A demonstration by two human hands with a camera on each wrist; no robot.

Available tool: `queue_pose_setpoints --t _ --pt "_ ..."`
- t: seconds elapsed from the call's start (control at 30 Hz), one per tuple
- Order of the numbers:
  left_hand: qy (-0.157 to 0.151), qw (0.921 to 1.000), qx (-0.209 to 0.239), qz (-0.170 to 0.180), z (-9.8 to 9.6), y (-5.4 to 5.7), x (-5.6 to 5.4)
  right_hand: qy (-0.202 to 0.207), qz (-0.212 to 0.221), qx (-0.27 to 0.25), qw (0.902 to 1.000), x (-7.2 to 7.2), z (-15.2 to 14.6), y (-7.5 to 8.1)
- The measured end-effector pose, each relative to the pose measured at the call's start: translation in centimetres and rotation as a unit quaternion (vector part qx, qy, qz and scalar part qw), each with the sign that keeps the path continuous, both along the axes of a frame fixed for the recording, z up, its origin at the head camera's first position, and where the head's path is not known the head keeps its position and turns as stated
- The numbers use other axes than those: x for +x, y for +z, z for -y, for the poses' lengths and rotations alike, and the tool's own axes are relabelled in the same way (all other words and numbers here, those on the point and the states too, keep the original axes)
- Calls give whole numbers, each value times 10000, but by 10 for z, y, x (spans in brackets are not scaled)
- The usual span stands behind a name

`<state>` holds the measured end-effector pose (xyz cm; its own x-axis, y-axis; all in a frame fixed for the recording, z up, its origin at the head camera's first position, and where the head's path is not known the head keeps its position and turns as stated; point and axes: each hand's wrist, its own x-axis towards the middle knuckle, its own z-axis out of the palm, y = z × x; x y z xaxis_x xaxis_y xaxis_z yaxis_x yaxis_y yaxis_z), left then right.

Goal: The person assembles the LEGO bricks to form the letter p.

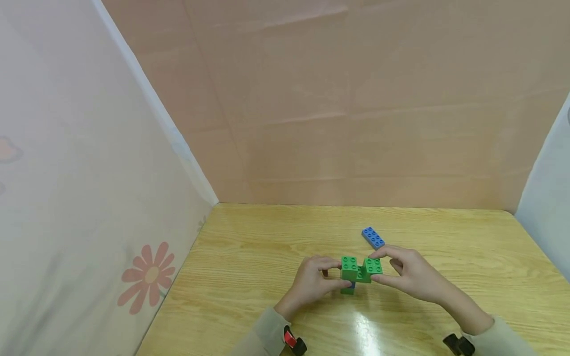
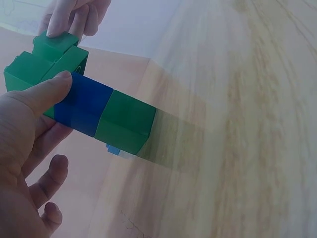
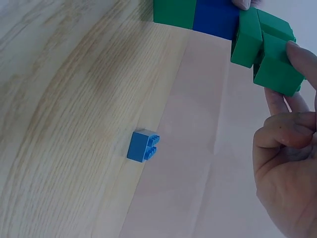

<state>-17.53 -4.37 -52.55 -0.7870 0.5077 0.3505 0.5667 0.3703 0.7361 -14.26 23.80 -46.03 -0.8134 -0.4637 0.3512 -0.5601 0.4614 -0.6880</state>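
Observation:
A stack of toy building bricks stands on the table, between both hands. Its lowest brick is green, with a blue brick above that. A longer green brick lies across the blue one and juts out to the right. On top, at the left end, sits a studded green brick. My left hand holds the stack, its thumb by the blue brick. Between thumb and fingers, my right hand pinches another green brick at the right end of the longer one.
Behind the stack, a loose blue brick lies studs up on the wooden table. A brown covered wall rises at the table's back edge. A pale panel with a flower print borders the left side.

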Motion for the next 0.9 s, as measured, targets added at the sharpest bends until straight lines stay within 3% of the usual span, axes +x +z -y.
queue_pose_setpoints --t 0.47,0.9 --pt "-8 10000 -10 8 -1 1 0 -130 -428 517 9977 -3 0 5" --pt "-23 9999 21 130 0 -1 -2 -184 -130 544 9983 -2 2 6"
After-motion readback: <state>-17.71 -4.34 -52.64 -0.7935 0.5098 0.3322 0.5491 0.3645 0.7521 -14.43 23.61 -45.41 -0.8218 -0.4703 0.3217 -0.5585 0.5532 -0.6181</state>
